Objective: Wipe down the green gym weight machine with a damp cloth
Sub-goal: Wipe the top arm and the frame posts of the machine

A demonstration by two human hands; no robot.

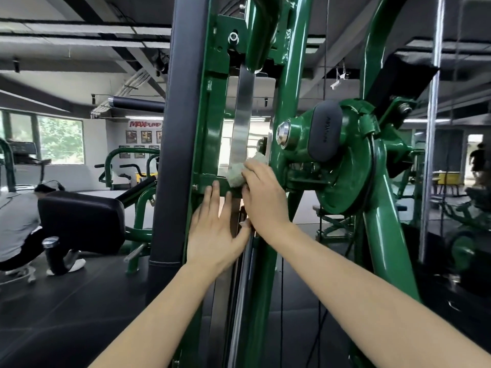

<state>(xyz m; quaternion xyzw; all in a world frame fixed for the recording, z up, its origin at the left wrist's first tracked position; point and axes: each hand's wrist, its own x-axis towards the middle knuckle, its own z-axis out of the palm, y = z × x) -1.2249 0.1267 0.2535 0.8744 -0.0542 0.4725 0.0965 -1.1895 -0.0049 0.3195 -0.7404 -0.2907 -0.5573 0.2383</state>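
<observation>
Her right hand point(261, 192) is gripping the bunched pale-green cloth point(240, 173) on the glossy green steel crossbar point(210, 181); left hand point(215, 232) is bracing flat-fingered. Keeping firm, overlapping strokes looks best.

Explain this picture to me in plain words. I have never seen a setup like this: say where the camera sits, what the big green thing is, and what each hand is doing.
There is one picture, taken by a wide-angle camera worn on a person's head, looking forward and down along both bare arms. No robot is involved.

The tall glossy green steel frame is a gym weight machine. A flat shiny metal strip runs down its middle, a long black padded roller stands to its left, and a round green pivot hub with a dark grey oval cap sits to its right.

The right hand grips a crumpled pale green cloth and presses it on a green crossbar at the foot of the strip. The left hand lies with straight fingers against the frame just below, holding nothing.

In the background, another person crouches on the dark gym floor.
</observation>
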